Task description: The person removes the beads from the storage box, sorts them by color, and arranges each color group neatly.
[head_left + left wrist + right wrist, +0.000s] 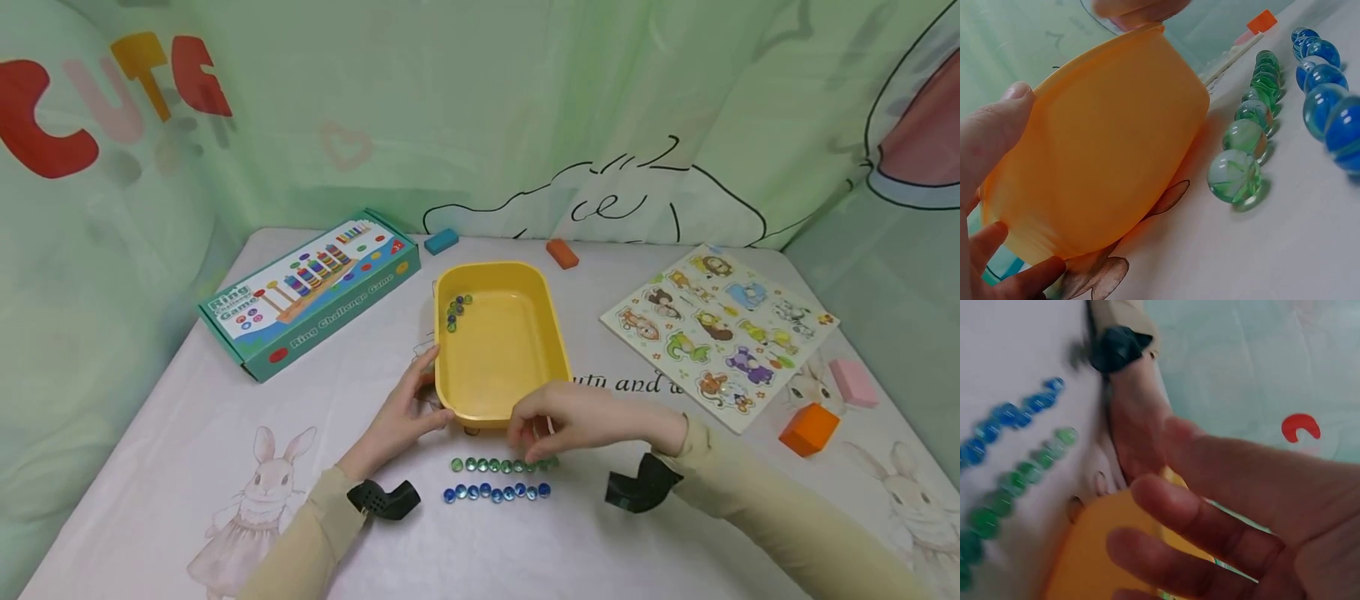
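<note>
A yellow tray point(551, 333) stands mid-table with a few marbles point(457, 310) in its far left corner. My left hand point(429, 390) grips its near left corner, thumb point(997, 125) on the side wall point(1104, 144) and fingers point(1016, 275) curled underneath. In front of the tray lie a row of green marbles point(491, 464) point(1247, 137) and a row of blue marbles point(495, 492) point(1329, 94). My right hand point(536, 446) hovers over the right end of the green row, its fingers point(1197, 531) loose with nothing seen in them.
A ring game box point(311, 287) lies at the back left and an animal puzzle board point(716, 333) at the right. Blue point(441, 241), orange point(562, 253), pink point(853, 382) and orange point(808, 428) blocks are scattered near the edges. Green curtains surround the table.
</note>
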Tool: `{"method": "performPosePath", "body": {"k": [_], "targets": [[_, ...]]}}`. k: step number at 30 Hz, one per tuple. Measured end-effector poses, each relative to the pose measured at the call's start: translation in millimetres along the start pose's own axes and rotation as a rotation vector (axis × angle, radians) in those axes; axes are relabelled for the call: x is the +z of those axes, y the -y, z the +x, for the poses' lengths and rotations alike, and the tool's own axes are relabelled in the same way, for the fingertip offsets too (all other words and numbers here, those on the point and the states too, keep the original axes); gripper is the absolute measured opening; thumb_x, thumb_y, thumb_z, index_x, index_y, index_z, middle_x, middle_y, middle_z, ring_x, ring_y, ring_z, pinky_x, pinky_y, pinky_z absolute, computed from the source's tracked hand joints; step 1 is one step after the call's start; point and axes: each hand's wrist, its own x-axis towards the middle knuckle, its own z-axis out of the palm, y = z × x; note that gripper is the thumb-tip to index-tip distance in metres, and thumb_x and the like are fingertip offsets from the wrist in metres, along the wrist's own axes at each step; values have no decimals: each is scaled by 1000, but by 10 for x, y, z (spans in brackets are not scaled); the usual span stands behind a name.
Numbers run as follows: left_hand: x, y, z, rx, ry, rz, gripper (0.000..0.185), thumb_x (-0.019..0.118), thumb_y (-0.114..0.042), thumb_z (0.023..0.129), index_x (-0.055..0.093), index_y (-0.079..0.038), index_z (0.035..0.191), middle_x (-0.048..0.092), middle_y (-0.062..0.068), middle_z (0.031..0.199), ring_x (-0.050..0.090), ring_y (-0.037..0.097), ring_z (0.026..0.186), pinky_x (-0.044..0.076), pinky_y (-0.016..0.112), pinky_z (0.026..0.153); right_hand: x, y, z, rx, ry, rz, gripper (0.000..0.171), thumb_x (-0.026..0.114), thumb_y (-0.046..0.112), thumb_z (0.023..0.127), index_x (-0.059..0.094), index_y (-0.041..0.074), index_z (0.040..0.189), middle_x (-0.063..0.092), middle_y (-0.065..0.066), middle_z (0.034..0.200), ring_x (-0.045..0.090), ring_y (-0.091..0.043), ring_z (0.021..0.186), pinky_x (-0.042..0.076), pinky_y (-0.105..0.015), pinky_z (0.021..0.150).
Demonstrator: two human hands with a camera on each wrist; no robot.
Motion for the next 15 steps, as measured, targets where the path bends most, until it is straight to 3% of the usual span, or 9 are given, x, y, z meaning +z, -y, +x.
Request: {"method": "performPosePath", "body": {"k": [5, 10, 15], "targets": [[-6, 0, -11, 17, -5, 3, 88, 70, -35, 81, 14, -30, 148, 43, 6, 140, 43, 25, 127, 20, 55, 110, -271, -80, 267, -12, 64, 73, 15, 68, 16, 84, 64, 8, 96, 57, 8, 79, 50, -6, 71, 45, -21, 65], [-9, -1, -10, 33, -6, 3, 87, 70, -33, 82, 14, -27, 149, 43, 8, 139, 43, 26, 126, 20, 56, 109, -474, -214, 557, 40, 102, 132, 19, 65, 12, 86, 62, 0, 101, 58, 2, 81, 50, -12, 70, 45, -21, 61], [-7, 12, 8, 36, 3, 3, 87, 69, -35, 82, 14, -25, 149, 40, 6, 142, 43, 25, 126, 21, 57, 108, -570, -339, 814, 154, 29, 142, 20, 63, 12, 87, 62, 0, 103, 58, -2, 83, 54, -22, 70, 48, -25, 60]]}}
